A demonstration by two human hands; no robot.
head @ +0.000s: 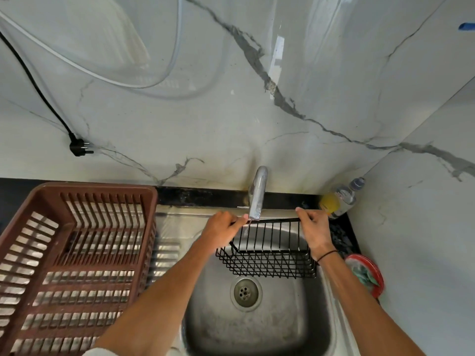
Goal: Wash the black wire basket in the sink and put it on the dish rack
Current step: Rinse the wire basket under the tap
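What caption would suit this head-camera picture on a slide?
Both hands, left hand and right hand, hold a black wire basket under the steel tap over the steel sink.

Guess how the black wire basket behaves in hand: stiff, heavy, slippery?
The black wire basket probably stays stiff: its grid holds shape while the left hand and right hand grip only its top rail. Likely light, being mostly open mesh. Possibly slippery, held right under the steel tap.

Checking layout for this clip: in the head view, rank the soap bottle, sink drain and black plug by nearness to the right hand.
From the right hand:
1. Soap bottle, just beyond it, at the corner.
2. Sink drain, below, in the basin.
3. Black plug, far left on the wall.
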